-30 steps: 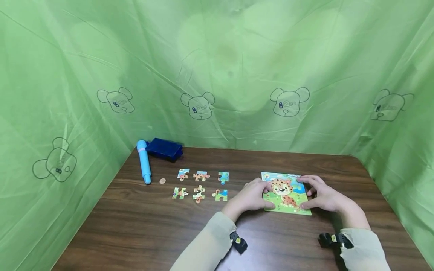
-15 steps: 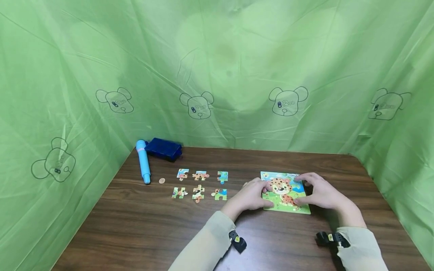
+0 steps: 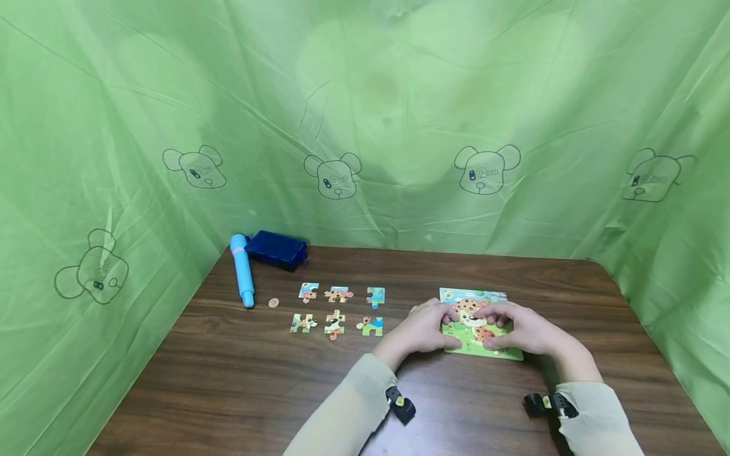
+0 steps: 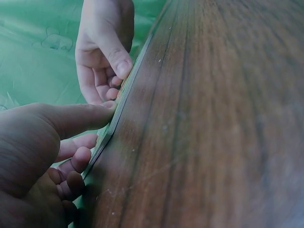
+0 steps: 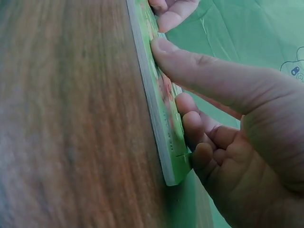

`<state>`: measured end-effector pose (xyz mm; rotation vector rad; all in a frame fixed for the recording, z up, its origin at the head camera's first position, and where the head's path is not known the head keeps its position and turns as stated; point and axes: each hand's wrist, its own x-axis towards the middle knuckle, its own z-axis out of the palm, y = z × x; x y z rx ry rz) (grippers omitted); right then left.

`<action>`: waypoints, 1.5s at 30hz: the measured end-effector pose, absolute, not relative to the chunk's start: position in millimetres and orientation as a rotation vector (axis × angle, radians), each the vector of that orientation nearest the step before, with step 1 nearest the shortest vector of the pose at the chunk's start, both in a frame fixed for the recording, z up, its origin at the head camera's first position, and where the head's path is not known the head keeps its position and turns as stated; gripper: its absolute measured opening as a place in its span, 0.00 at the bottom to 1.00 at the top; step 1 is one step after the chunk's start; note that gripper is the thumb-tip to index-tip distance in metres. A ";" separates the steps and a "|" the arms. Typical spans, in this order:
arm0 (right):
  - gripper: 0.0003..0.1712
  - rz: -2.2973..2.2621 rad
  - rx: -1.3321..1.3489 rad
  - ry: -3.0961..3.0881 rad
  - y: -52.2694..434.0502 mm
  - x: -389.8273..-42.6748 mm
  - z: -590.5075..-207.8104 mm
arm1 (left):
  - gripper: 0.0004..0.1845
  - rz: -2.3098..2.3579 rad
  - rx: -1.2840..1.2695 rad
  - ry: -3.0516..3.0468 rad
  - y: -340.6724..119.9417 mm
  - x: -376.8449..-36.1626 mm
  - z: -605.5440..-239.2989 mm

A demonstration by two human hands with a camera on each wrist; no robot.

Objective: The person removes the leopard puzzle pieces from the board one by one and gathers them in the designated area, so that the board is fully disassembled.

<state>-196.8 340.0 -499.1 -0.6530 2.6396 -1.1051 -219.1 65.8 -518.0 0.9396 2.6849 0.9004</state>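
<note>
Head cam: I'm seeing both hands pressing on the puzzle board (image 3: 481, 347), which is lying flat on the table (image 3: 239, 380). Left hand (image 3: 423, 328) is gripping its left edge; right hand (image 3: 516, 327) is lying over the middle. Loose pieces (image 3: 336, 311) are sitting well left of the grip.

Left wrist: thumb (image 4: 78, 118) is touching the board edge (image 4: 124, 92).

Right wrist: thumb (image 5: 190, 64) is pressing the face, fingers (image 5: 199, 130) curled on it.

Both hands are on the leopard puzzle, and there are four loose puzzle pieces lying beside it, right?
Not quite: the head view shows six loose pieces, in two rows of three, not four. The rest is right: the left hand and right hand are both on the leopard puzzle.
</note>
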 end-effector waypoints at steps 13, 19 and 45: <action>0.27 -1.100 -0.648 2.632 339.3 -196.7 -501.1 | 0.22 0.893 0.921 2.683 67.7 -217.9 -516.9; 0.27 -1.091 -0.623 2.627 337.7 -196.8 -499.3 | 0.23 0.889 0.871 2.674 70.3 -216.4 -517.1; 0.28 -1.136 -0.614 2.602 338.5 -196.7 -501.0 | 0.19 1.173 1.023 2.450 60.9 -218.3 -500.2</action>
